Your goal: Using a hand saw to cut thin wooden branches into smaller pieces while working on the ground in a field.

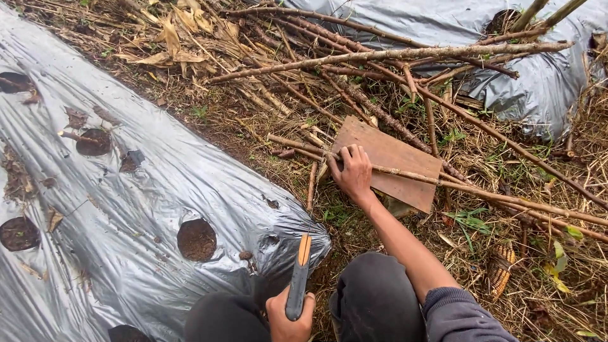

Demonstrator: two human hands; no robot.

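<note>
Colours here are mostly earthy. The shiny silver-grey plastic mulch sheet [126, 190] on the left has round holes showing dark brown soil, plus a few brown dead leaves stuck on it. A second patch of the same silver-grey plastic [519, 88] sits far right. The flat reddish-brown wooden board [389, 161] in the middle is plain, no pattern. Long dry sticks [380, 56] are pale tan to grey-brown, over straw-yellow litter with bits of green weed. The narrow tool [297, 278] near the bottom is dark grey with an orange strip. Near right, a dried corn cob [500, 269] shows yellow-orange kernel rows. Sleeve and trousers are dark grey.
</note>
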